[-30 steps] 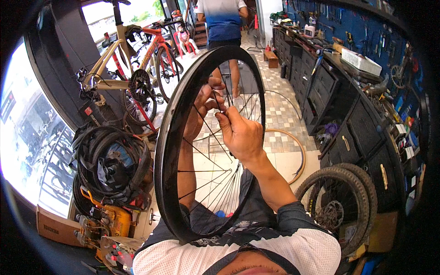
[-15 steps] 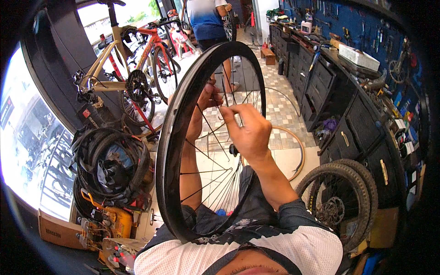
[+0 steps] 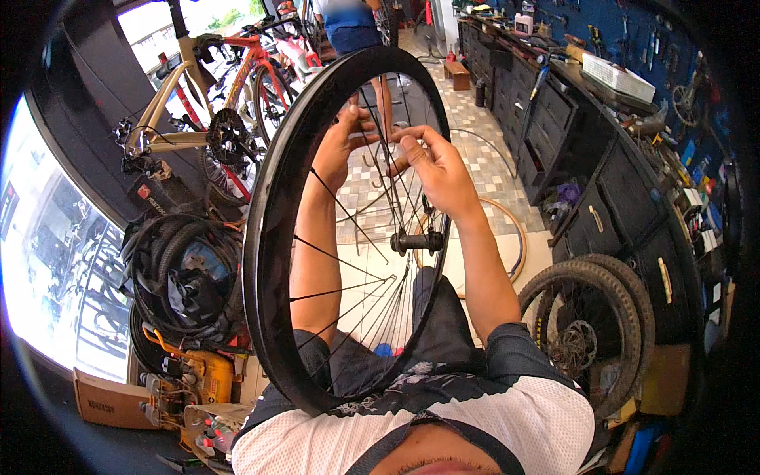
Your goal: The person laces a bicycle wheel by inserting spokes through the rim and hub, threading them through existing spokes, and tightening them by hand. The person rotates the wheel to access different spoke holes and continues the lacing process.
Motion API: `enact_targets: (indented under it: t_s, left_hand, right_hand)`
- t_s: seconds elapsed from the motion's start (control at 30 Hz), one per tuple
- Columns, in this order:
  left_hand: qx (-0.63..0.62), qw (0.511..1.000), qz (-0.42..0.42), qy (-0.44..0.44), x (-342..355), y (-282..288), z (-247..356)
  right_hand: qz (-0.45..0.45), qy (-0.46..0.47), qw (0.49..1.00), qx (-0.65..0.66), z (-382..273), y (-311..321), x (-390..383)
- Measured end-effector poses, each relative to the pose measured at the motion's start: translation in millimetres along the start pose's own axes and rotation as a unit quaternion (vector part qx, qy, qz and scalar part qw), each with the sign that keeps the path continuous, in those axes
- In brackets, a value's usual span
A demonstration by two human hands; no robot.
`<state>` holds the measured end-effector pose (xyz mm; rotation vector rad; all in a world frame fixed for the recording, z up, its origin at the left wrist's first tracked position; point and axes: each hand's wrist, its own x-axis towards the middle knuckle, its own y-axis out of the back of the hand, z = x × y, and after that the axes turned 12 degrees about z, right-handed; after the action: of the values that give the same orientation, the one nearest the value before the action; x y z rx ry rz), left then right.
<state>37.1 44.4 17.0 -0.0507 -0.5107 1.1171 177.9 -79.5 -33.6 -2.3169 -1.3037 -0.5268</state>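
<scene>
Wheel [image 3: 273,237] above workshop floor [image 3: 478,180] (tiled)

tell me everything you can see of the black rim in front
The rim is a deep black hoop, smooth and slightly glossy, no tyre showing. Thin dark spokes run inward, some with free hooked ends. It stands tilted, its bottom seemingly against the person's shirt. The left hand and right hand are near the spokes; rim contact is unclear.
</scene>
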Motion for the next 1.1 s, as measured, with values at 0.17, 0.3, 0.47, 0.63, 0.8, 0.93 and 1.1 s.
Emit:
enact_targets:
  t_s: [0.17, 0.3, 0.47, 0.63, 0.8, 0.93, 1.1]
  left_hand:
    - [0.095, 0.993, -0.063, -0.018, -3.5, -11.5, -10.3]
    - [0.244, 0.961, -0.036, -0.126, -3.9, -4.4, -5.8]
    - [0.339, 0.923, -0.054, -0.175, -11.6, 0.0, 3.7]
    - [0.367, 0.912, -0.105, -0.152, -8.7, 7.6, 16.1]
    - [0.297, 0.936, -0.154, -0.108, 0.8, 11.1, 15.1]
    - [0.141, 0.976, -0.163, -0.017, -3.2, 0.9, 5.2]
    - [0.135, 0.987, -0.081, -0.034, -24.6, 17.9, -41.0]
  right_hand:
    - [-0.011, 0.024, 1.000, 0.004, -2.3, 0.5, 8.6]
    - [-0.043, 0.000, 0.999, -0.009, 1.1, 1.5, 18.5]
    - [-0.106, -0.024, 0.994, -0.023, 1.4, -3.5, 21.4]
    - [-0.026, 0.033, 0.998, -0.049, -0.8, -11.7, 29.1]
    - [0.101, 0.158, 0.974, -0.122, -14.1, -24.0, 58.4]
    - [0.106, 0.185, 0.965, -0.150, -15.2, -12.2, 72.9]
    - [0.083, 0.149, 0.972, -0.163, -51.1, 1.4, 50.2]
